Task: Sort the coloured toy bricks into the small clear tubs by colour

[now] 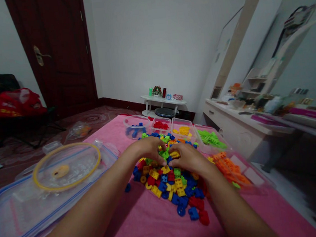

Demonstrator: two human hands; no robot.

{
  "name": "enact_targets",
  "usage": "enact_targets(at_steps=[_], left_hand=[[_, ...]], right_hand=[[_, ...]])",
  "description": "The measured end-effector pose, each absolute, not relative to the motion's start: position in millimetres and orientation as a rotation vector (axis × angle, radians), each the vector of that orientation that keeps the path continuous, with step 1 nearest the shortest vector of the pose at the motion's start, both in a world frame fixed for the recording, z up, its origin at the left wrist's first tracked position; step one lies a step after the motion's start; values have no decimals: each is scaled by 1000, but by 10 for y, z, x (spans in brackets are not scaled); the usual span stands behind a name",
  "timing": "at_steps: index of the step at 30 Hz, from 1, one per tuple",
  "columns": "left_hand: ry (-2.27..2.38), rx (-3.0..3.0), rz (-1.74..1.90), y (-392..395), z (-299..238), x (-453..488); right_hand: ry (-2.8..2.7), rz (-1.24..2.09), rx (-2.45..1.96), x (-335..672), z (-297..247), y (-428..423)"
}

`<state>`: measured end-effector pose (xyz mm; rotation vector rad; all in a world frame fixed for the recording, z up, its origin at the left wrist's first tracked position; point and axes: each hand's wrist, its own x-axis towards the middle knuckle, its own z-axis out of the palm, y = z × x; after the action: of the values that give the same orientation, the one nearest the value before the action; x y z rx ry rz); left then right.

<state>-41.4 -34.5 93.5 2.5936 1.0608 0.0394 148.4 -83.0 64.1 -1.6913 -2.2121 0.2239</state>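
Observation:
A heap of small plastic building blocks [172, 186], blue, yellow, red and green, lies on a pink cloth [157, 226]. Both my hands rest on top of the heap, close together. My left hand [149, 149] has its fingers curled down into the blocks. My right hand [186, 157] is also curled, fingertips pinched near a yellow block [174, 154] between the two hands. What each hand grips is hidden by the fingers.
Clear tubs stand behind the heap: blue blocks [136, 127], red [161, 125], yellow [183, 130], green [210, 138], and orange [230, 169] at right. Clear lids [42, 189] lie at left. A white desk [245, 125] stands at right, a dark door [56, 50] behind.

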Motion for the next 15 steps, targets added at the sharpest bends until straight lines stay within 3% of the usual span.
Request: enact_targets(at_steps=[3, 8, 15], left_hand=[[1068, 2569, 210, -299, 866, -377], [1095, 2505, 836, -256, 813, -289], [782, 2685, 549, -687, 672, 141]], right_hand=[[-2190, 177, -1724, 1502, 674, -821], [-2011, 98, -1760, 1783, 920, -845], [-1992, 231, -1783, 2064, 1053, -923]])
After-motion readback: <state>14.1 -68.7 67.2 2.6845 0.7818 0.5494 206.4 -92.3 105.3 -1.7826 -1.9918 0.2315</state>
